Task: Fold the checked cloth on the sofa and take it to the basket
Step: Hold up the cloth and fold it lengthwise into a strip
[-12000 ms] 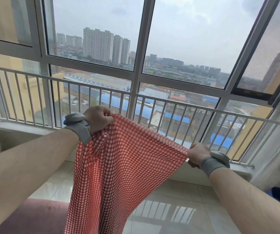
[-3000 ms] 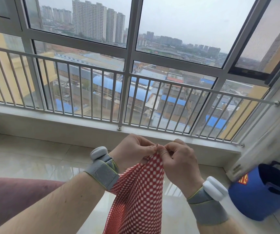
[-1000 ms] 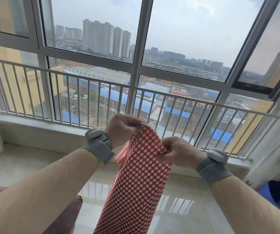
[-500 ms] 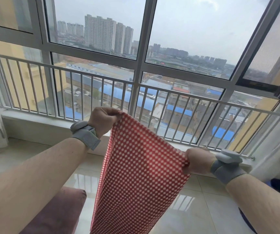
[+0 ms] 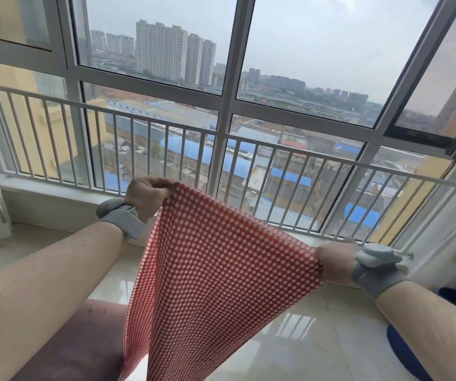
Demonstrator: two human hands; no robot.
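— Hands have just drawn apart: left hand [image 5: 146, 194] and right hand [image 5: 334, 263] each clench a top corner of the red-and-white checked cloth [image 5: 207, 276].
— Spread midair above the maroon sofa [image 5: 84, 345]; another fold's due before the blue basket [image 5: 408, 350].

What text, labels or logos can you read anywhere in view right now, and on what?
None can be read.
Checked cloth, held by the left hand and right hand: pattern only, no label showing.
Grey wristbands: no marking visible.
Blue basket: only an edge in view, nothing printed shows.
Buildings outside: any signs too small to read.
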